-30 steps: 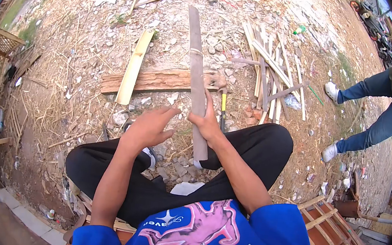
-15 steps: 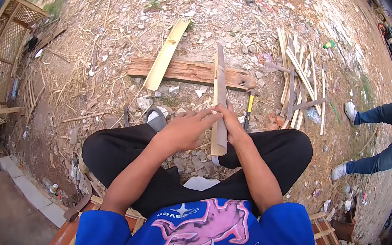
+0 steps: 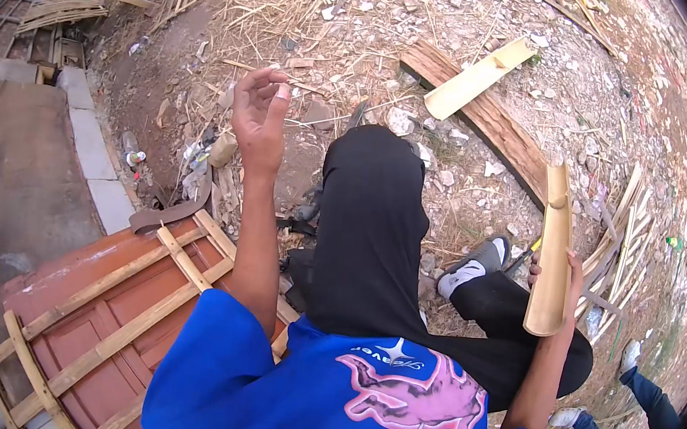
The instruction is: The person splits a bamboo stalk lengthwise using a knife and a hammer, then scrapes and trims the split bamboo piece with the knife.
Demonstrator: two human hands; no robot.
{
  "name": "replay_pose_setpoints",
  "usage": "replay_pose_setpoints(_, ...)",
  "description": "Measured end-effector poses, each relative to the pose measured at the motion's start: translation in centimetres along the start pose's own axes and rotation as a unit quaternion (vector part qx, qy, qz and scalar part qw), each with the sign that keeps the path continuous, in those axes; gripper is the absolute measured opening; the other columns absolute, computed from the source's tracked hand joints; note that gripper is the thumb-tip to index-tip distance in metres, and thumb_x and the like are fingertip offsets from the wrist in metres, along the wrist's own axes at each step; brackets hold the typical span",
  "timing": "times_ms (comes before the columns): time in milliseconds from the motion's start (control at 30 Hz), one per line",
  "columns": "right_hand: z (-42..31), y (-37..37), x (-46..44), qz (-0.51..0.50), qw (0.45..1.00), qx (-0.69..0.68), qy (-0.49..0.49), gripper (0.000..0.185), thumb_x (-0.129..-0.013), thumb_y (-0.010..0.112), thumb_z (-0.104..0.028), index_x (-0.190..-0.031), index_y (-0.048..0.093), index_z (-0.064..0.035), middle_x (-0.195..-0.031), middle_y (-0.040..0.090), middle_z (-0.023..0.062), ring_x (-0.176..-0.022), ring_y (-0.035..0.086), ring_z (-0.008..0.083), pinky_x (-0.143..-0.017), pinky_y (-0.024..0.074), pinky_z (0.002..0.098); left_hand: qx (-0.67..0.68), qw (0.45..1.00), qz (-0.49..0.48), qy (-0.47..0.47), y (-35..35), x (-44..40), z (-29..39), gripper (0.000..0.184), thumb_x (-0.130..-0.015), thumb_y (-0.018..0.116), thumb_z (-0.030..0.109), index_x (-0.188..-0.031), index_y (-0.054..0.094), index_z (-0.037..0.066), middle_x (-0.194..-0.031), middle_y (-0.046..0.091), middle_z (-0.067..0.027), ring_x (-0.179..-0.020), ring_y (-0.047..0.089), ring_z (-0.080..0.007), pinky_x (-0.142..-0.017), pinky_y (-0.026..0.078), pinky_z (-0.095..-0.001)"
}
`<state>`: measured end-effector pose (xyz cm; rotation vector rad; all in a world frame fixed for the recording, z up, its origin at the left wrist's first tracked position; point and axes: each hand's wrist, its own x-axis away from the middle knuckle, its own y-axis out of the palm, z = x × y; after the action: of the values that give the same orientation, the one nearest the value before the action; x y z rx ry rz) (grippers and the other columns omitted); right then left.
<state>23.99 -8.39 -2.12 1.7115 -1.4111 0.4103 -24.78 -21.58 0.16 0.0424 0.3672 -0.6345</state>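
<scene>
My right hand [image 3: 574, 281] grips a split bamboo half [image 3: 556, 249] from beneath, its pale hollow side facing up, above my right knee. My left hand [image 3: 261, 114] is raised in the air to the left of my left knee; its fingers are loosely bent and apart, and nothing is in them. Ahead of me a thick weathered wood beam [image 3: 490, 134] lies on the ground. Another split bamboo half [image 3: 480, 77] rests across that beam, apart from both hands.
Bamboo strips [image 3: 626, 249] lie piled at the right, near a standing person's legs [image 3: 635, 422]. A yellow-handled tool [image 3: 536, 244] shows partly behind the held bamboo. A bamboo frame [image 3: 128, 329] lies on a reddish-brown panelled board [image 3: 107, 288] at my left. Rubble and straw cover the ground.
My left hand has let go of the bamboo and swung out left. My right hand keeps hold of it, now hollow side up. My view has turned to the left.
</scene>
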Motion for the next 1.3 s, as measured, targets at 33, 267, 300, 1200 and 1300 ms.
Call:
replay_pose_setpoints(33, 0.2, 0.1, -0.5, -0.007, 1.0, -0.001, 0.008, 0.054, -0.096, 0.051, -0.042, -0.123, 0.049, 0.0048, -0.091, 0.06, 0.0172, -0.067, 0.059, 0.0193, -0.055, 0.0545, 0.0287, -0.092, 0.985, 0.016, -0.147, -2.4, 1.2, -4.7, 0.034, -0.092, 0.063, 0.003, -0.124, 0.052, 0.003, -0.112, 0.062, -0.0115, -0.101, 0.061, -0.0182, -0.089, 0.05, -0.0313)
replay_pose_setpoints(267, -2.0, 1.2, 0.4, 0.079, 0.991, 0.106, -0.018, 0.056, -0.094, 0.053, -0.036, -0.138, 0.043, -0.0027, -0.111, 0.062, 0.0209, -0.084, 0.07, 0.0323, -0.056, 0.0616, 0.0326, -0.453, 0.778, -0.276, -0.337, -8.0, 17.3, -25.0, 0.065, -0.078, 0.076, 0.023, -0.134, 0.048, 0.003, -0.122, 0.061, -0.021, -0.111, 0.061, -0.0349, -0.096, 0.048, -0.0427)
replay_pose_setpoints(300, -3.0, 1.3, 1.1, 0.028, 0.998, 0.052, -0.034, 0.055, -0.095, 0.052, -0.034, -0.141, 0.041, -0.0053, -0.117, 0.06, 0.0226, -0.092, 0.069, 0.0374, -0.06, 0.0628, 0.0358, -0.466, 0.769, -0.292, -0.327, -7.5, 17.7, -25.8, 0.064, -0.079, 0.076, 0.023, -0.132, 0.049, 0.003, -0.12, 0.061, -0.0206, -0.109, 0.061, -0.0344, -0.095, 0.048, -0.0425)
replay_pose_setpoints(1200, -12.6, 3.3, -1.5, 0.174, 0.874, 0.253, -0.377, 0.033, -0.087, 0.06, -0.036, -0.084, 0.06, -0.0025, -0.076, 0.056, 0.0075, -0.075, 0.055, 0.0179, -0.069, 0.046, 0.0353, -0.109, 0.99, -0.081, 0.039, 12.0, -8.3, 10.9, 0.078, -0.087, 0.078, 0.016, -0.15, 0.033, 0.011, -0.106, 0.056, -0.0086, -0.071, 0.052, -0.0148, -0.064, 0.046, -0.0285)
replay_pose_setpoints(1300, -11.9, 4.3, -2.5, 0.216, 0.85, 0.289, -0.384, 0.042, -0.089, 0.054, -0.039, -0.082, 0.059, 0.0024, -0.077, 0.059, 0.0116, -0.075, 0.056, 0.0204, -0.073, 0.0449, 0.0373, -0.014, 0.982, -0.176, 0.063, 19.5, -3.6, 14.8, 0.082, -0.089, 0.076, 0.016, -0.156, 0.029, 0.018, -0.105, 0.06, -0.0054, -0.07, 0.052, -0.0077, -0.058, 0.045, -0.0238)
